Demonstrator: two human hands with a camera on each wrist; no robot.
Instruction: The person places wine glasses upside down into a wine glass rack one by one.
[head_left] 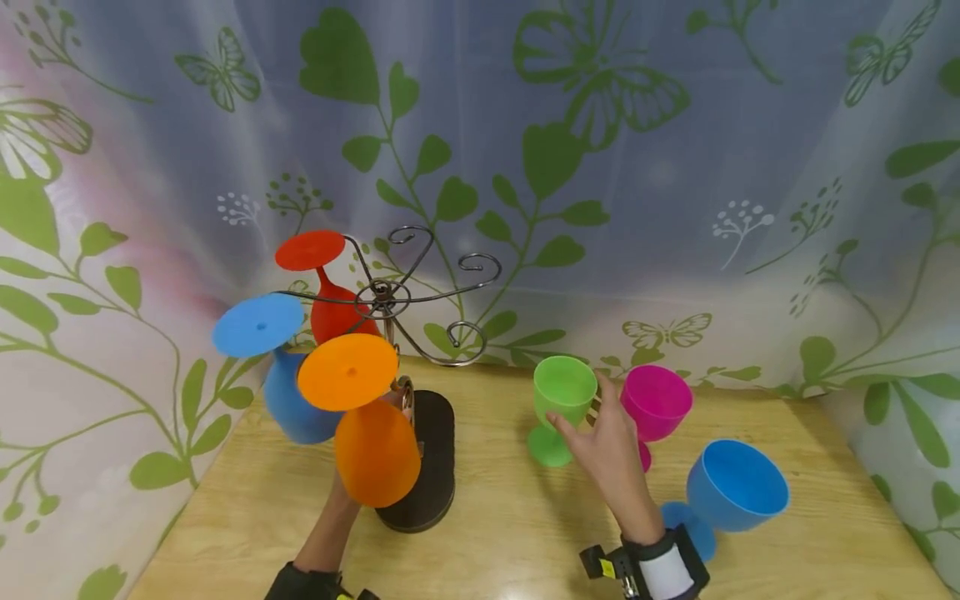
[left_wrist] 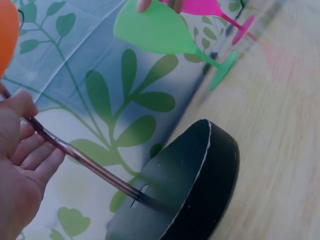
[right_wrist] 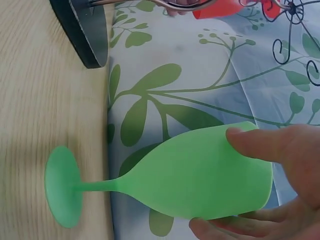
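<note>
Three cups were hung bowl-down on the rack (head_left: 437, 450); three were left off it, and three hooks were bare.
The near blue cup (head_left: 738, 487) was stood upright on the table (head_left: 510, 525). The orange cup (head_left: 375, 454) was hung with its inside hidden; the rack's pole was loosely gripped by the left hand (left_wrist: 22, 165). The green cup (head_left: 564, 398), upright, was held by its bowl between the right hand's (head_left: 607, 433) thumb and fingers; foot contact could not be told. Beyond were seen the hung blue cup (head_left: 296, 408), the standing pink cup (head_left: 656, 404) and the hung red cup (head_left: 337, 315). Nothing was seen inside the upright bowls.
</note>
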